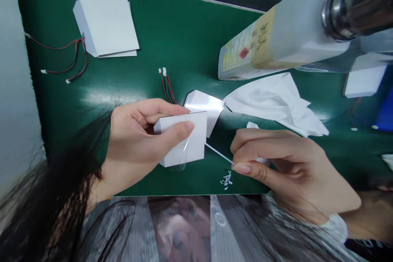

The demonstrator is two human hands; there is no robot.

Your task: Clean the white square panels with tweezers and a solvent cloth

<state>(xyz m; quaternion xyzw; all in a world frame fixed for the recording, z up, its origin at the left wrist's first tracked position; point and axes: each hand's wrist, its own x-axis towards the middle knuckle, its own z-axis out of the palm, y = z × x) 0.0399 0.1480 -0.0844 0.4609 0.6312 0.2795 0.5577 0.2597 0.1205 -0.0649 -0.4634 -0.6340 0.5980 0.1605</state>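
Observation:
My left hand (135, 143) grips a small white rectangular panel (195, 143), thumb on its face and fingers behind. A piece of clear film shows at the panel's lower edge. With thumb and forefinger, my right hand (285, 168) pinches a thin white strip (219, 153) that reaches to the panel's right edge. Something white shows partly behind the right fingers; I cannot make out what it is. Just beyond the held panel lies a shiny white panel (213, 110). Red, black and green wires (167, 86) with white plugs extend from behind my left fingers.
White panels (107, 24) with wires are stacked at the back left of the green table (147, 16). A large labelled bottle (254, 45) stands at the right, beside a white cloth (270, 98). Small white shreds (226, 180) lie near the front edge. A blue object (385, 110) is far right.

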